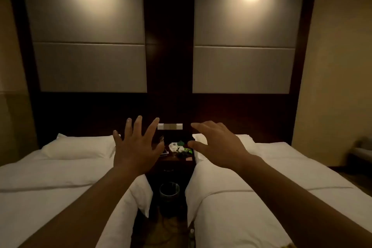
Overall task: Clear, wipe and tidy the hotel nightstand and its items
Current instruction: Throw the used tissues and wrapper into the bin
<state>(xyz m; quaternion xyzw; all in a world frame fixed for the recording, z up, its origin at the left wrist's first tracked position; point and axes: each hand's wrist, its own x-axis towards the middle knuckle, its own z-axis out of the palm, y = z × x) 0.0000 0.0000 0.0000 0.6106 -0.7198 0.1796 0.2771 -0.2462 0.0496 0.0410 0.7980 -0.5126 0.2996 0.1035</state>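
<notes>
Two bare forearms point(96, 197) stretch forward from the lower edge. The left hand point(136, 147) is raised with its fingers spread wide and holds nothing. The right hand point(219, 147) is held out lower, its fingers straight and a little apart, and is also empty. Neither touches anything. Beyond and between them, well apart, stands the nightstand point(171, 169), wedged between the left bed point(50, 183) and the right bed point(291, 177). Its surface is crowded with white crumpled bits point(174, 146), something green point(181, 143) and a flat card point(164, 152) at the left edge, all too dim to name surely. A bin point(169, 190) sits on the floor in front. By my reading the job has not begun: nothing is cleared, no cloth is in view, and the wiping and tidying remain.
</notes>
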